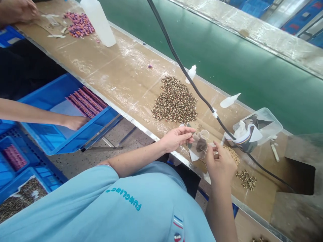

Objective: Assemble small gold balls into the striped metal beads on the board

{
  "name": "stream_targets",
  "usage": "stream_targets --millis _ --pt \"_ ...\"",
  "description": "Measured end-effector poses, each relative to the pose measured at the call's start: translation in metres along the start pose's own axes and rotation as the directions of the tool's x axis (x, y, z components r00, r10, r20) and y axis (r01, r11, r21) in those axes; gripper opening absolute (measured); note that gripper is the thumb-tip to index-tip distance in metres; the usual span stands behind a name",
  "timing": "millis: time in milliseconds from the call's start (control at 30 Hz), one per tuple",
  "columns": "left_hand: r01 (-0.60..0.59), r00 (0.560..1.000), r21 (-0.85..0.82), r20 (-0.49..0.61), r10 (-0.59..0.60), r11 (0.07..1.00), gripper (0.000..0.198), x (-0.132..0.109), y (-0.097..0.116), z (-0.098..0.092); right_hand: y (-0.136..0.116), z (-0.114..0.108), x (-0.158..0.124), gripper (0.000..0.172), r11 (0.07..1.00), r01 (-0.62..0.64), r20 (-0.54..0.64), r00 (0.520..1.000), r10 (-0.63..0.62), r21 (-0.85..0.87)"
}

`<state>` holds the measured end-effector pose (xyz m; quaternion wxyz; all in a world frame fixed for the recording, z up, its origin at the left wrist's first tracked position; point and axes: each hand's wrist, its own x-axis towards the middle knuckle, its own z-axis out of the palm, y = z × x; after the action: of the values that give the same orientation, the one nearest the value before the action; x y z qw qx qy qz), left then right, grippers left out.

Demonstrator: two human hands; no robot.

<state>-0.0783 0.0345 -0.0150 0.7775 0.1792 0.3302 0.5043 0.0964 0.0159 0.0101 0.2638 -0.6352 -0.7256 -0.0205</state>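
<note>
Hands: my left hand [176, 139] has thumb and forefinger pinched together on a small piece [193, 134]; my right hand [222, 162] is curled, thumb and forefinger drawn close, and I cannot tell whether these fingers hold anything.
Piece: at my left fingertips, near the front edge of the bench [121, 79], beside some clear plastic [197, 152] and near the big pile of brown-gold pieces [175, 101].
Handwork: I judge this to be close, two-handed work on a single piece.
Next move: to my mind it calls for a firm left pinch and right fingertips lined up carefully with it.
Fingertips: too small in view to show the piece's shape.
Tan pile [232, 155]: partly hidden behind my right hand.
Clear box [274, 126]: crossed by a black cable [174, 50], its contents jumbled.
Co-worker: only an arm and hand [77, 123] show at the blue crate [54, 144]; the rest is cut off.
</note>
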Motion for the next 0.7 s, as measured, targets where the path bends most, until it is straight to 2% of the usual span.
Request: stream_targets --millis 167,367,533,700 --pt "-0.021 0.999 0.052 0.033 0.019 0.998 0.016 0.003 -0.005 -0.001 -0.002 0.004 0.007 0.045 0.999 0.040 0.009 0.999 -0.040 -0.020" --pt "-0.055 0.996 0.094 0.074 0.048 0.994 0.022 0.003 -0.009 -0.002 -0.002 0.007 0.013 0.043 0.999 0.047 0.044 0.998 -0.048 0.010" --pt "-0.088 0.996 0.105 0.037 0.085 0.991 0.022 0.005 -0.010 0.000 -0.003 0.008 0.015 0.042 1.000 0.018 0.061 0.998 -0.018 -0.004" --pt "-0.066 0.998 0.093 0.026 0.063 0.994 0.027 0.011 -0.012 0.004 -0.004 0.007 0.018 0.039 1.000 0.027 0.068 0.997 -0.027 0.005"
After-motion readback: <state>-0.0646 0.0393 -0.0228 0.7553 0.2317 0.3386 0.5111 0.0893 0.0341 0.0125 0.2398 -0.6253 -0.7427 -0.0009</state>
